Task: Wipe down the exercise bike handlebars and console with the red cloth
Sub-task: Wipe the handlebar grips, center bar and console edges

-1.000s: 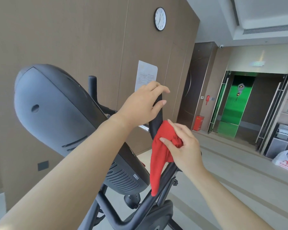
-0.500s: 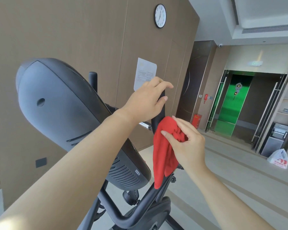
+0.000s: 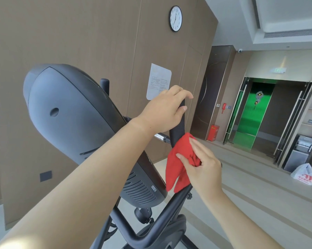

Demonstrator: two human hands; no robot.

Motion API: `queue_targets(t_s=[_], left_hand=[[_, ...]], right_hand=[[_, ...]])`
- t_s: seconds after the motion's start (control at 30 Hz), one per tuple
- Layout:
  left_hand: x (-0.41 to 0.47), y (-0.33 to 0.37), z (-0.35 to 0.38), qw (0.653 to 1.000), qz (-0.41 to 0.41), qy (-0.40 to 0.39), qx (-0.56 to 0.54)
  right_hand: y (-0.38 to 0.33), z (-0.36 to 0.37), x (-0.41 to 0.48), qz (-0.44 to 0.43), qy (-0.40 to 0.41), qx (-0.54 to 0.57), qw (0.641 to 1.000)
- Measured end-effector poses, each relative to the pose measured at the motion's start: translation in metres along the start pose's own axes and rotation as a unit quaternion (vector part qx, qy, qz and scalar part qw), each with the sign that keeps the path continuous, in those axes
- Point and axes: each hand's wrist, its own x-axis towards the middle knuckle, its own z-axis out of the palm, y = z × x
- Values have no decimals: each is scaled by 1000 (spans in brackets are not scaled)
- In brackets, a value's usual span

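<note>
My left hand (image 3: 162,112) is curled round the top of the bar (image 3: 177,129). My right hand (image 3: 203,169) pinches the cloth (image 3: 178,159), bunched against the bar just below. It looks soft, light and floppy, so I would grip a fat bunch, not a corner.

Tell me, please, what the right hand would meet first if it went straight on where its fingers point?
Most likely the black handlebar, right behind the red cloth that the right hand pinches; depth is unclear from this one view.
</note>
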Motion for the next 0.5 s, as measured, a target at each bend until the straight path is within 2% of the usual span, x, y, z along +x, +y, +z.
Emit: queue_targets(t_s=[0.13, 0.23, 0.3, 0.5], left_hand=[[0, -1, 0, 1000, 1, 1, -3], [1, -1, 1, 1000, 2, 3, -7], [0, -1, 1, 1000, 1, 5, -9], [0, -3, 1, 1000, 2, 3, -17]], right_hand=[[22, -14, -5, 47, -42, 32, 998], [24, -21, 6, 94, -13, 88, 992], [20, -21, 14, 91, -12, 110, 990], [42, -18, 7, 44, -127, 92, 987]])
